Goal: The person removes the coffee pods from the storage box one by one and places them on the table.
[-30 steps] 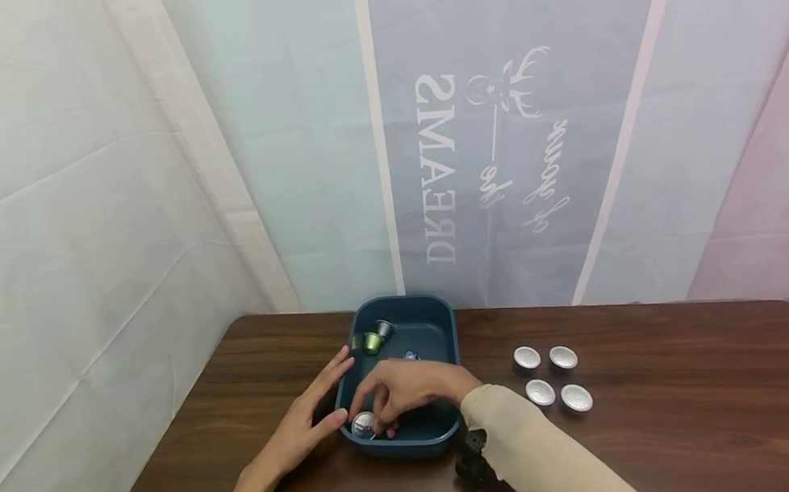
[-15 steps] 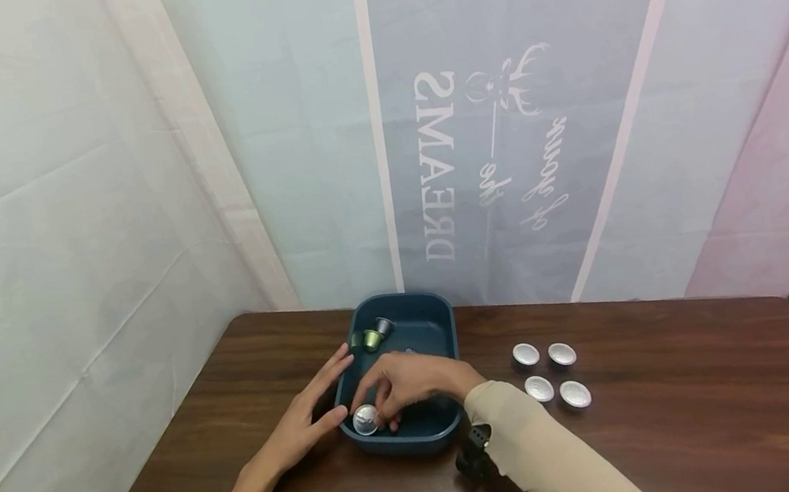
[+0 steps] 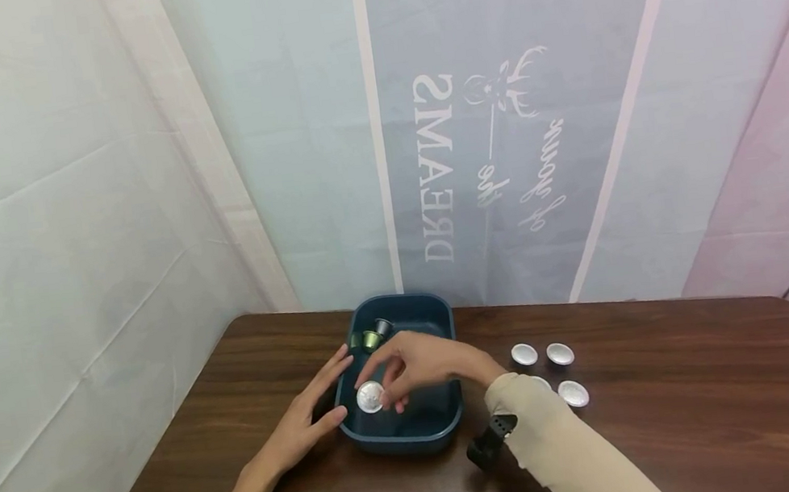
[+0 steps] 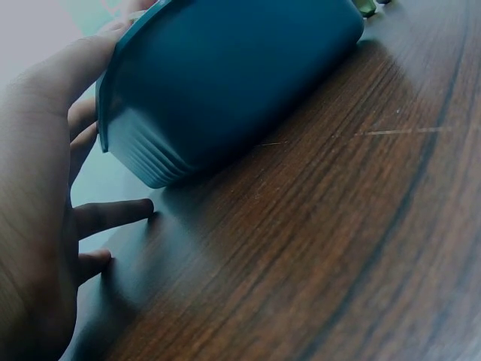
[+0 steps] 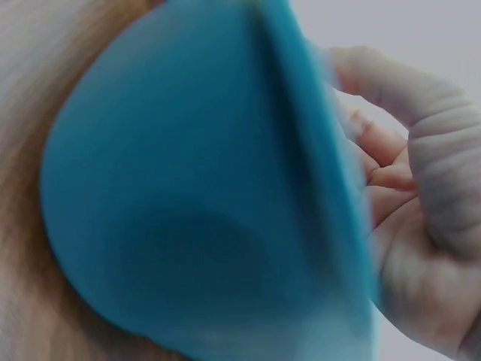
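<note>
My right hand (image 3: 422, 360) pinches a coffee capsule (image 3: 370, 397) between thumb and fingers, its silver lid facing up, over the near left part of a dark blue bin (image 3: 417, 441). In the right wrist view the bin's wall hides the capsule, and only part of the right hand (image 5: 409, 180) shows past the rim. My left hand (image 3: 301, 427) rests at the bin's left rim with fingers spread and fairly straight. In the left wrist view, lower fingertips of the left hand (image 4: 37, 203) come down at the wooden table. A green capsule (image 3: 372, 340) and a dark grey capsule (image 3: 384, 327) lie in the bin's far left corner.
Several silver-lidded capsules (image 3: 560, 354) stand lid up on the wooden table (image 3: 711, 396) to the right of the bin, one partly covered by the right sleeve (image 3: 554, 431). A printed cloth (image 3: 312, 166) hangs behind the table's far edge.
The right hand has lifted the capsule from the bin's near left corner and moved it slightly away and to the right. The left hand has stayed at the rim.
</note>
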Demonstrator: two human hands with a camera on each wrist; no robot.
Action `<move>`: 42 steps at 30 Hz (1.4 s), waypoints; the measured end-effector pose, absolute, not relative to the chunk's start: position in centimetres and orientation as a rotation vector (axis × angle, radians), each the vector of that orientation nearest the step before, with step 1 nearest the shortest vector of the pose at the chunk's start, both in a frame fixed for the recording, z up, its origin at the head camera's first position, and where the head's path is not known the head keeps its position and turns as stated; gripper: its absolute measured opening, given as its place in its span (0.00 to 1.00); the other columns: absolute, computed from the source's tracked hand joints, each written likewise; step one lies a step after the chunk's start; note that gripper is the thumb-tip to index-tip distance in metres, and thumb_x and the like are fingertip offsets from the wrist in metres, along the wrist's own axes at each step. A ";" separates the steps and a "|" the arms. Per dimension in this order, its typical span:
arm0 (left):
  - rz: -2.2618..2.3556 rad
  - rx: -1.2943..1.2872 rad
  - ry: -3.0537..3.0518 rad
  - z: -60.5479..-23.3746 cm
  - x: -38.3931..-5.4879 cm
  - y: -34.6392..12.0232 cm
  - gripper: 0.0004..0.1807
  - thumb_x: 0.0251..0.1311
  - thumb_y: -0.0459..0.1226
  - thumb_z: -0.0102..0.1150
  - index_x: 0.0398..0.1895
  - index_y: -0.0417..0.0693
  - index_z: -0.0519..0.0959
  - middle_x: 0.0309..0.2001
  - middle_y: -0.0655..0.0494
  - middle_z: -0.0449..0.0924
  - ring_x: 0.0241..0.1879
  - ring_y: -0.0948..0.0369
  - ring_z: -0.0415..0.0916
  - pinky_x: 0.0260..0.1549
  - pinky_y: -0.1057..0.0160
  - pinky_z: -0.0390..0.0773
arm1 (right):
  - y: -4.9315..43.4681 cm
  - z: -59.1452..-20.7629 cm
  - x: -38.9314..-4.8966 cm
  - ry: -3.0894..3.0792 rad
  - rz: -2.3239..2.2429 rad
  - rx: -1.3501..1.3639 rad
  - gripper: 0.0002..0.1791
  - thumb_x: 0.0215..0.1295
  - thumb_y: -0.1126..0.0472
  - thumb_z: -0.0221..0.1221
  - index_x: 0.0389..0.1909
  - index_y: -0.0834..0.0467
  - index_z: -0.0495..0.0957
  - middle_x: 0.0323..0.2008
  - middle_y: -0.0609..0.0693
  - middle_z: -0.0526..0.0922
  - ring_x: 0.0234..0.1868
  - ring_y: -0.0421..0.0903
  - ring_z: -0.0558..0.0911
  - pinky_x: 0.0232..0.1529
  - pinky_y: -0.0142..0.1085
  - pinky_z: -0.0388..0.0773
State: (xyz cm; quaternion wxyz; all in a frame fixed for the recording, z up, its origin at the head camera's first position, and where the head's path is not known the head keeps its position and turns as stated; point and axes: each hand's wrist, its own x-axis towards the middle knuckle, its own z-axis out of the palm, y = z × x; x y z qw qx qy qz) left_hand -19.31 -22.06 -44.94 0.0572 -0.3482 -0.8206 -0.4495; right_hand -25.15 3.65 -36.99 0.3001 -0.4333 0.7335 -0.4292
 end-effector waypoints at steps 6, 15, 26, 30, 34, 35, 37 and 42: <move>-1.364 -1.052 -2.490 -44.9 -19.1 -22.0 0.35 0.65 0.32 0.52 0.74 0.49 0.54 0.75 0.49 0.45 0.72 0.51 0.46 0.56 0.30 0.54 | 6.1 -36.2 -25.5 1.953 -1.217 -1.161 0.19 0.60 0.62 0.65 0.53 0.49 0.80 0.30 0.58 0.85 0.29 0.61 0.84 0.35 0.49 0.81; -1.341 -1.026 -2.497 -45.0 -19.2 -22.0 0.37 0.64 0.32 0.53 0.75 0.56 0.54 0.75 0.52 0.45 0.72 0.53 0.46 0.56 0.30 0.54 | 10.5 -34.7 -25.5 2.042 -1.271 -1.134 0.20 0.61 0.59 0.65 0.55 0.52 0.79 0.31 0.56 0.86 0.29 0.62 0.83 0.35 0.51 0.80; -1.317 -1.024 -2.502 -44.9 -19.4 -22.0 0.36 0.65 0.32 0.53 0.75 0.57 0.54 0.76 0.53 0.45 0.73 0.53 0.46 0.56 0.30 0.54 | 16.4 -33.8 -25.1 2.149 -1.375 -0.992 0.20 0.63 0.60 0.63 0.56 0.55 0.79 0.30 0.58 0.85 0.29 0.63 0.82 0.30 0.46 0.80; -1.324 -1.030 -2.506 -45.2 -19.2 -22.0 0.36 0.65 0.32 0.53 0.75 0.57 0.54 0.76 0.54 0.45 0.73 0.52 0.46 0.56 0.30 0.54 | 18.9 -34.1 -24.6 2.194 -1.377 -0.978 0.20 0.63 0.60 0.63 0.57 0.54 0.78 0.28 0.59 0.85 0.29 0.64 0.82 0.27 0.50 0.79; -1.319 -1.033 -2.502 -45.3 -19.3 -21.9 0.36 0.65 0.32 0.52 0.75 0.57 0.54 0.76 0.55 0.44 0.73 0.53 0.46 0.56 0.30 0.54 | 21.4 -34.5 -24.3 2.213 -1.387 -1.004 0.21 0.64 0.62 0.61 0.59 0.57 0.76 0.27 0.62 0.84 0.26 0.60 0.82 0.26 0.53 0.78; -1.318 -1.033 -2.500 -45.2 -19.2 -21.9 0.36 0.65 0.32 0.53 0.75 0.56 0.54 0.76 0.55 0.45 0.73 0.53 0.46 0.56 0.30 0.54 | 22.0 -34.7 -24.2 2.210 -1.396 -0.995 0.22 0.65 0.62 0.61 0.59 0.58 0.75 0.28 0.63 0.84 0.27 0.61 0.82 0.29 0.54 0.78; -1.321 -1.032 -2.496 -45.1 -19.2 -21.9 0.36 0.64 0.32 0.53 0.75 0.56 0.54 0.76 0.55 0.45 0.72 0.53 0.46 0.56 0.30 0.54 | 22.9 -35.0 -24.1 2.215 -1.407 -0.962 0.22 0.64 0.62 0.61 0.59 0.59 0.75 0.29 0.63 0.84 0.27 0.62 0.82 0.30 0.55 0.78; -1.330 -1.026 -2.493 -44.8 -19.0 -22.0 0.36 0.64 0.32 0.52 0.74 0.54 0.55 0.76 0.55 0.45 0.73 0.52 0.46 0.56 0.29 0.54 | 24.8 -35.4 -23.9 2.236 -1.426 -0.928 0.21 0.64 0.64 0.61 0.58 0.61 0.75 0.33 0.61 0.85 0.29 0.59 0.83 0.31 0.51 0.79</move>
